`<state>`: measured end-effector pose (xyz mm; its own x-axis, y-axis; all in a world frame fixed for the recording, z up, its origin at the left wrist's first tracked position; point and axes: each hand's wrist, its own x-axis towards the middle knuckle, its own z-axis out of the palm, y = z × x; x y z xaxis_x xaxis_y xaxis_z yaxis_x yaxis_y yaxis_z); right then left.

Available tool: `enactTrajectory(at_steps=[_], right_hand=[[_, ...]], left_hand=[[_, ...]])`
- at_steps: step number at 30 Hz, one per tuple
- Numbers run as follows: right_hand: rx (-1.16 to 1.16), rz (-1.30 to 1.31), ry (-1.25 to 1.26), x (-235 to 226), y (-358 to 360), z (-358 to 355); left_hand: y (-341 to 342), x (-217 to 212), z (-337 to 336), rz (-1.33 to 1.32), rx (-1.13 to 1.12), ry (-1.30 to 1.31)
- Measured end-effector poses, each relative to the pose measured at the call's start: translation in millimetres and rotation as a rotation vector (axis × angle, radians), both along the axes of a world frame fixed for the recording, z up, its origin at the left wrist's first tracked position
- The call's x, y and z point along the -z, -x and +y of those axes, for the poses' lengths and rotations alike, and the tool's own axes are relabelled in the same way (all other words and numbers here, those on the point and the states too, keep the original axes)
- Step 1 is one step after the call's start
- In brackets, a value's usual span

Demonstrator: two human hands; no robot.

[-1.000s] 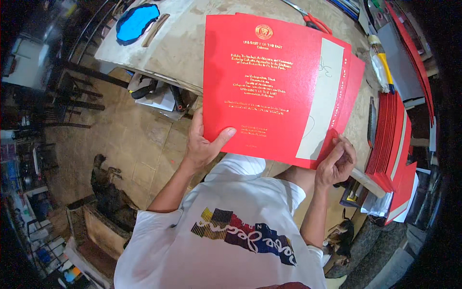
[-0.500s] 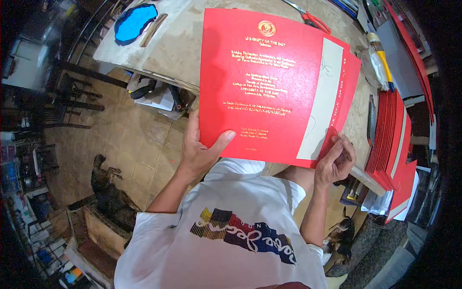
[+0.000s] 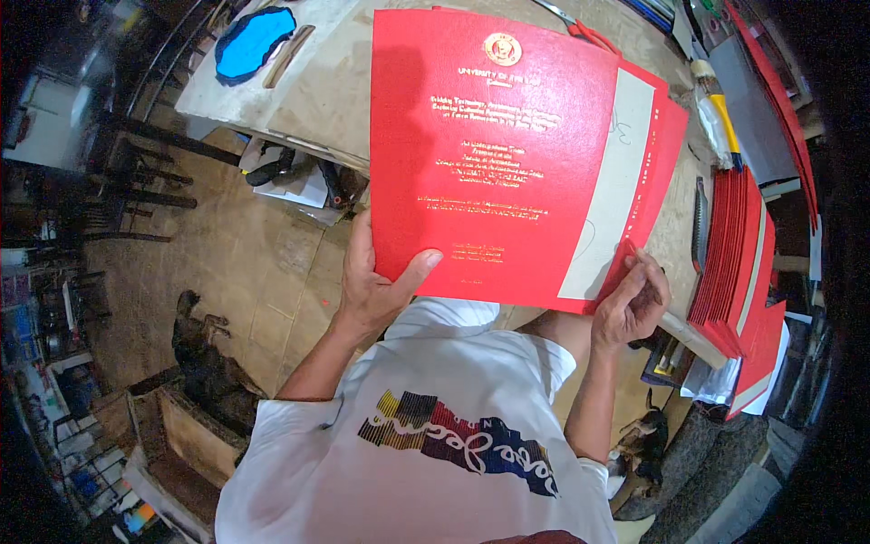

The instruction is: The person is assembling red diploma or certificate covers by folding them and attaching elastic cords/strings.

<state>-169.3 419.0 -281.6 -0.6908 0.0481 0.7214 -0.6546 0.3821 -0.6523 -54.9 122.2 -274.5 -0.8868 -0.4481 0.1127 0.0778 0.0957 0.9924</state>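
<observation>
Upright before me I hold a red book cover [image 3: 507,195] with a gold emblem and gold lettering on its face. A pale paper strip [image 3: 605,186] with pencil marks runs down its right part, and more red board shows beyond the strip. My left hand [image 3: 376,283] grips the lower left corner, thumb on the front and fingers behind. At the lower right, my right hand [image 3: 634,306] pinches the cover's edge with curled fingers. What lies behind the cover is hidden.
A stack of red covers [image 3: 729,258] stands at the table's right side by a serrated blade [image 3: 700,227]. Red-handled scissors [image 3: 589,34] and a blue patch [image 3: 256,43] lie on the worktable [image 3: 340,68]. Dark animals lie on the floor [image 3: 263,258] at both sides.
The cover's upper part has shifted slightly up and left, and the red board at its right edge has spread a little further right. Both hands keep their hold.
</observation>
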Motion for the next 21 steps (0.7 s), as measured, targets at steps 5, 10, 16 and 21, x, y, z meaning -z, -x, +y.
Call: enactTrajectory(at_steps=[5,10,16,21], right_hand=[[-0.011,0.001,0.029,1.5,1.2,-3.1],[-0.04,0.044,0.031,3.4,7.6,-1.3],[-0.039,0.063,0.022,6.6,13.1,2.4],[-0.052,0.076,-0.031,6.8,17.2,6.3]], left_hand=[[-0.2,8.4,0.3,0.02,0.0,-0.04],[4.2,17.3,-0.5,0.058,-0.007,0.04],[9.0,26.6,-0.5,0.085,-0.004,0.031],[12.5,23.5,0.4,0.06,0.004,0.082]])
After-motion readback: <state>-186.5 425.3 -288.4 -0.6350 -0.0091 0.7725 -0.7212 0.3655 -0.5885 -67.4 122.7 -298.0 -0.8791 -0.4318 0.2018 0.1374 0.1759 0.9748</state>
